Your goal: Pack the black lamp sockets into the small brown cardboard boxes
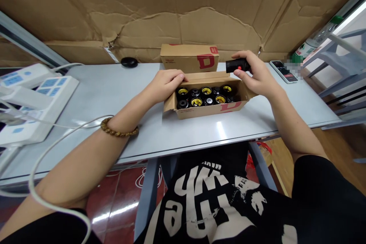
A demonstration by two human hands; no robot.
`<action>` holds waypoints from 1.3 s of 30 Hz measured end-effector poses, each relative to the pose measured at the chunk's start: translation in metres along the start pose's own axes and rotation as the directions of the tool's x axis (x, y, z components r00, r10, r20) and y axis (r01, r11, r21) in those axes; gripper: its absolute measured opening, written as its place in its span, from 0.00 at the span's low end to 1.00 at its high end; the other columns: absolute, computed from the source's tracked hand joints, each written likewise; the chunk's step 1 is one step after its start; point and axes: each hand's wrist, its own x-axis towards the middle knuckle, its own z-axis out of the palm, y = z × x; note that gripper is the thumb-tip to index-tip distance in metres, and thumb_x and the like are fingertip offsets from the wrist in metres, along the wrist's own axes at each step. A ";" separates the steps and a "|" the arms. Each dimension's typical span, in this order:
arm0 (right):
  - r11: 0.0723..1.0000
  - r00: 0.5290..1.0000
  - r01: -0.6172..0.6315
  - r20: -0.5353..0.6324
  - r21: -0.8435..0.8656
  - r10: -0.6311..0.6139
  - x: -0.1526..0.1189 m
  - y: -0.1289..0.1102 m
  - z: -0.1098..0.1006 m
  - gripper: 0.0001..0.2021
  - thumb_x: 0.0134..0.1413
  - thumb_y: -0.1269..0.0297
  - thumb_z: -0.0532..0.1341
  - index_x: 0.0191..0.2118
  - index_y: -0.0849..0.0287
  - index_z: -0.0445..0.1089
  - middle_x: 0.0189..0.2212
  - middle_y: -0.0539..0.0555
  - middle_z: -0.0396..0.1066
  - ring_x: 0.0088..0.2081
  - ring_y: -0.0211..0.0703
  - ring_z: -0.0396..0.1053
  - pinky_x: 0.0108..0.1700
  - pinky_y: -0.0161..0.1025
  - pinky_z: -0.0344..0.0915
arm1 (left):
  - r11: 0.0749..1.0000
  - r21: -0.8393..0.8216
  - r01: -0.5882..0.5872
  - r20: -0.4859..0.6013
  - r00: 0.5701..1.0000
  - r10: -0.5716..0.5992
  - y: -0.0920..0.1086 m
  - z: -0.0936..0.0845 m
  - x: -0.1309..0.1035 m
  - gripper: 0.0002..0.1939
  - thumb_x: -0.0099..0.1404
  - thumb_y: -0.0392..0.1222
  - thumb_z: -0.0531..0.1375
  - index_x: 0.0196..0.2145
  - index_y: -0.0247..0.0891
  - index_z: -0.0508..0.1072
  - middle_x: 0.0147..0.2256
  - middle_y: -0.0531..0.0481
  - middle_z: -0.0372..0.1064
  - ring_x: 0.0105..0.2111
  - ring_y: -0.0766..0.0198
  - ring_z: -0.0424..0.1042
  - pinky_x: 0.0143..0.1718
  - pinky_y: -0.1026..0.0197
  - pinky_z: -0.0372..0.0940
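Observation:
An open cardboard box (pixel 200 112) stands on the table in front of me, holding two rows of black cylinders (pixel 196 102), some with yellow inside their ends. My left hand (pixel 168 84) grips the box at its back left corner, thumb along the raised flap. Above the box's right end, my right hand (pixel 257 70) holds a black flashlight (pixel 236 65) with a red button, lying roughly level between thumb and fingers. Part of the flashlight is hidden by that hand.
Behind the open box is a closed cardboard box (pixel 183 57) with a red letter. White power strips (pixel 54 103) with cables lie at the left. A black round object (pixel 129 62) sits at the back. A phone (pixel 283 71) and a green-capped bottle (pixel 317 42) are at the right.

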 end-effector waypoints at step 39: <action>0.997 0.999 0.018 0.041 0.069 -0.021 -0.023 -0.013 -0.022 0.23 0.71 0.39 0.65 0.62 0.44 0.81 0.57 0.56 0.85 0.52 0.62 0.81 0.53 0.56 0.77 | 0.998 0.010 0.064 0.002 0.998 -0.064 0.000 -0.001 -0.001 0.25 0.80 0.54 0.51 0.44 0.42 0.87 0.48 0.43 0.86 0.50 0.48 0.81 0.62 0.48 0.73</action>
